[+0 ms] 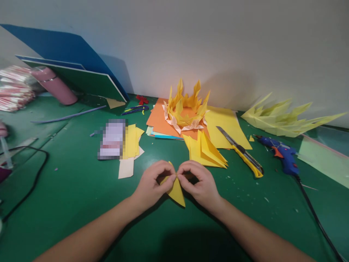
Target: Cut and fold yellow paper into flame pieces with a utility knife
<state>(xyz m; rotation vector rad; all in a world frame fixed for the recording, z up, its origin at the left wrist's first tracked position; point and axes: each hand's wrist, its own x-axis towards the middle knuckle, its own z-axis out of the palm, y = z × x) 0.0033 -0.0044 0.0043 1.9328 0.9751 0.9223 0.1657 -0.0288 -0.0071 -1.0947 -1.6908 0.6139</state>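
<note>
Between my two hands is a small folded piece of yellow paper, its pointed end hanging down toward me. My left hand pinches it between thumb and fingertips. My right hand pinches the same paper at its upper edge, the fingertips of both hands almost touching. Just beyond my right hand lie several folded yellow paper pieces. Farther back, a yellow folded-paper crown with upright points and a pale pink lower edge stands on stacked coloured sheets.
A yellow utility knife with its blade out and a blue glue gun lie right. Behind them sits a pale yellow spiky paper piece. Left are yellow paper strips, a pink bottle and a black cable.
</note>
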